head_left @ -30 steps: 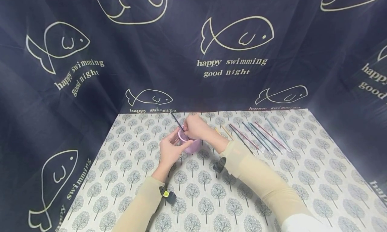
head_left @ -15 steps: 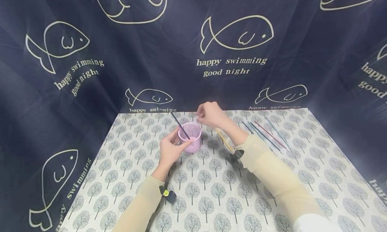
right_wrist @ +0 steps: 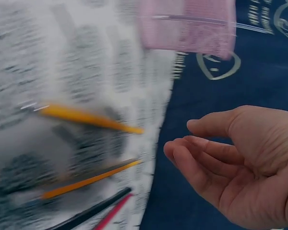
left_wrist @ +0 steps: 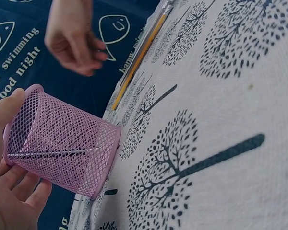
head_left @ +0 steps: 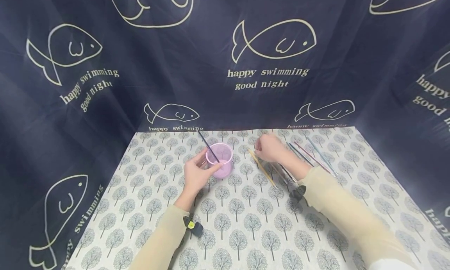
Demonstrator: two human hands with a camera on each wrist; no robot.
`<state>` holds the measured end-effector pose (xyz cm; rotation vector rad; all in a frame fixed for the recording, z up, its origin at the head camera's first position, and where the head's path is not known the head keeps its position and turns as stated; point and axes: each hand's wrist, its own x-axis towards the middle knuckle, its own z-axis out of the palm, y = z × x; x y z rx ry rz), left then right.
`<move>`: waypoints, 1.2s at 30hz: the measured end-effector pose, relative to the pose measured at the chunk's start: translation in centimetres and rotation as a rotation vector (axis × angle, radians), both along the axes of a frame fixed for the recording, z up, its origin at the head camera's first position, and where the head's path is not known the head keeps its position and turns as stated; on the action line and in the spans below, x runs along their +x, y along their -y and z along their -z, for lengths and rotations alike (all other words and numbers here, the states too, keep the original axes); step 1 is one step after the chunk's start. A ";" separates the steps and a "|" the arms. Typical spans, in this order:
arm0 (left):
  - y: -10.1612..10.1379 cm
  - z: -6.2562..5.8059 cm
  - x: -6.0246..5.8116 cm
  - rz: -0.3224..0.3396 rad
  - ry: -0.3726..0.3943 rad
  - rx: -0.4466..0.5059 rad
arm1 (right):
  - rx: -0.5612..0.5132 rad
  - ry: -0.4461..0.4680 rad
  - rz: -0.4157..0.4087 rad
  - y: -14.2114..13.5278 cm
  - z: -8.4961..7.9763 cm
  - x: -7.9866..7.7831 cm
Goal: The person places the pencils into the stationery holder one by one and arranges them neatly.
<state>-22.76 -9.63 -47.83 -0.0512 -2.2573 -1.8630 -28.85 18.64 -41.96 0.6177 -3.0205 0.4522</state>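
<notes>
My left hand (head_left: 198, 174) grips a pink mesh pen cup (head_left: 221, 172) that stands on the table. In the left wrist view the thumb lies at the cup's rim and the fingers wrap its far side. One slim dark paintbrush (head_left: 206, 144) leans in the cup, its handle sticking out to the upper left. My right hand (head_left: 270, 149) hovers beside a yellow-handled paintbrush (head_left: 261, 168). Its fingers (right_wrist: 189, 167) are loosely bent and hold nothing in the right wrist view. The forearm and hand partly cover several other brushes.
Blue and red brushes (head_left: 314, 156) lie side by side to the right of my right hand. A tree-print cloth (head_left: 239, 242) covers the table. Behind it hangs a dark blue fish-print curtain (head_left: 211, 78).
My right hand has left the cup, moving up and then right to the brushes on the table. The left hand and cup stay in place.
</notes>
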 end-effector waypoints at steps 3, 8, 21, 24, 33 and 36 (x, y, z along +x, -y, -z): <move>0.0 0.0 0.0 0.001 0.004 0.003 | 0.041 -0.009 -0.019 -0.5 1.5 0.5; -0.1 0.0 0.1 0.009 0.002 0.010 | 0.035 0.035 0.009 -0.9 2.9 1.3; -0.2 0.0 0.0 0.011 0.007 -0.004 | -0.002 0.132 0.038 -0.8 3.6 1.1; -0.1 0.0 0.1 0.011 0.008 -0.001 | -0.049 0.130 0.030 -0.7 2.8 0.4; 0.1 0.0 0.0 0.003 -0.004 -0.014 | -0.228 -0.009 0.075 0.5 -2.2 -1.2; 0.1 -0.2 0.1 0.000 0.000 -0.019 | -0.289 -0.048 0.074 1.3 -4.0 -1.3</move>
